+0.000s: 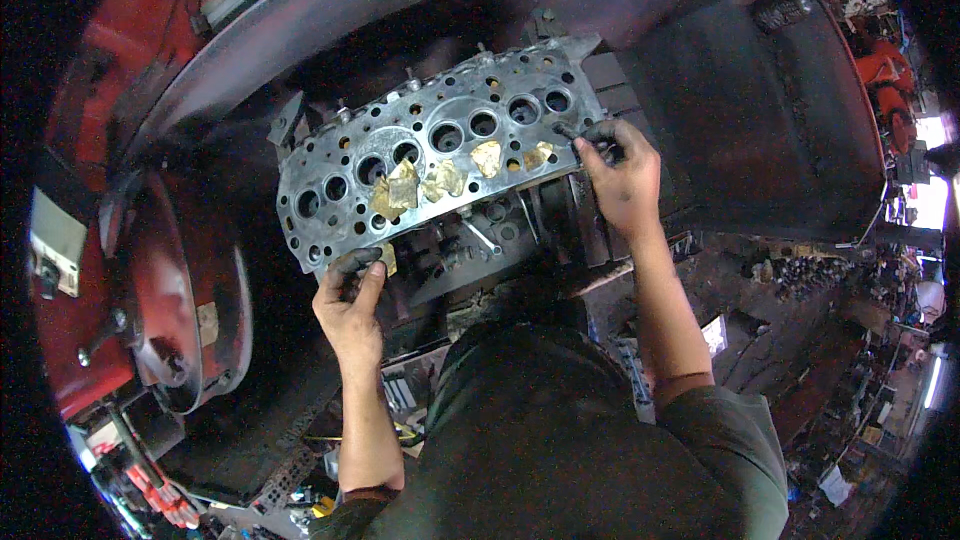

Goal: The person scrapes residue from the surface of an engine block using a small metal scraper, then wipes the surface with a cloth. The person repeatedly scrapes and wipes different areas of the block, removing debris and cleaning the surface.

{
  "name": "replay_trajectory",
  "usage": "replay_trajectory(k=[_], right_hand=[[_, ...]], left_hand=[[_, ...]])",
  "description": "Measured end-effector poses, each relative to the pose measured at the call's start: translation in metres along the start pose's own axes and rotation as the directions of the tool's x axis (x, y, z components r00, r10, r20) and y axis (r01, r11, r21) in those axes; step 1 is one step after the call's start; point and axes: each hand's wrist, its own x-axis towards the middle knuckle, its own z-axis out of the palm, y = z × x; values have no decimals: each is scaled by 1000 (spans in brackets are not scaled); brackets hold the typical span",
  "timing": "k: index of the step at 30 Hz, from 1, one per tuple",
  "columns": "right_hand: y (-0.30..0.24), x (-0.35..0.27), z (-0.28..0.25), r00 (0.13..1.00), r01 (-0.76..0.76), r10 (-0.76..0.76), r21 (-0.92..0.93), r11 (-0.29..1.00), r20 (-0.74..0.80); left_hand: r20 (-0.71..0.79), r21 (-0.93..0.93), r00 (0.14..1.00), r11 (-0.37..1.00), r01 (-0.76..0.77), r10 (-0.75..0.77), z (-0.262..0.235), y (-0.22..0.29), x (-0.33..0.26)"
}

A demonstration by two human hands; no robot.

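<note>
A grey metal cylinder head [440, 140] lies in front of me with its flat, holed face up. Several crumpled yellowish scraps [402, 186], like worn sandpaper, are strewn along its near side. Just off the near left corner is my left hand [352, 300], its blackened fingers curled and closed on another yellowish scrap [389, 259]. At the right end my right hand [625, 170] has its fingertips pinched together by the face. Whatever sits in that pinch is too dark and small to make out.
Beneath the near edge of the cylinder head, a wrench-like metal tool [482, 236] lies among dark parts. A red machine with a large round disc [190, 290] stands at left. A dark curved panel [750, 110] rises at right, and cluttered parts [815, 275] lie beyond it.
</note>
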Motion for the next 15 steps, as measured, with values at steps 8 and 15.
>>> replay_trajectory(k=[8, 15], right_hand=[[-18, -31, 29, 943, 331, -324, -263, 906, 70], [-7, -21, 23, 963, 257, -264, -104, 961, -60]], left_hand=[[23, 11, 999, 1000, 26, -26, 4, -5, 1], [8, -22, 999, 999, 41, -41, -1, -6, 1]])
